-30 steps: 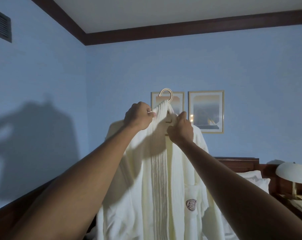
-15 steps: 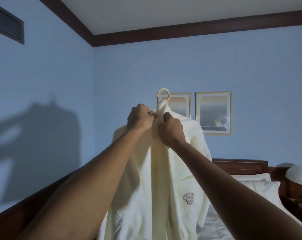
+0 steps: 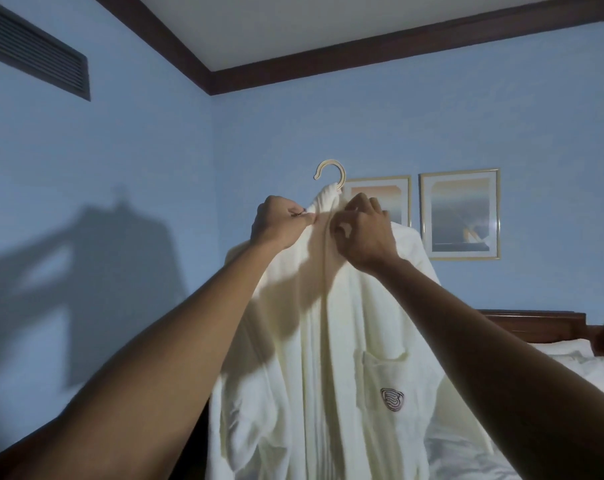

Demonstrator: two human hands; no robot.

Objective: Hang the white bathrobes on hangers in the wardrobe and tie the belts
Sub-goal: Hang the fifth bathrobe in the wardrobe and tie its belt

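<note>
A white bathrobe [image 3: 349, 341] hangs in the air in front of me, draped over a hanger whose pale hook [image 3: 331, 171] sticks up above the collar. The robe's front is closed and a chest pocket with a dark logo [image 3: 392, 400] faces me. My left hand [image 3: 281, 221] grips the collar fabric just left of the hook. My right hand [image 3: 362, 230] holds the collar on the right side, fingers curled into the cloth. The hanger's body is hidden under the robe. No belt shows.
Blue walls meet in a corner behind the robe. Two framed pictures [image 3: 459, 213] hang on the far wall. A dark wooden headboard [image 3: 532, 323] and white pillows [image 3: 577, 362] lie at lower right. A vent grille [image 3: 34, 53] sits high on the left wall.
The robe's front has been drawn closed over the hanger, hiding its wooden neck. My right hand shifted from the hanger's neck onto the collar. My view turned a bit to the left.
</note>
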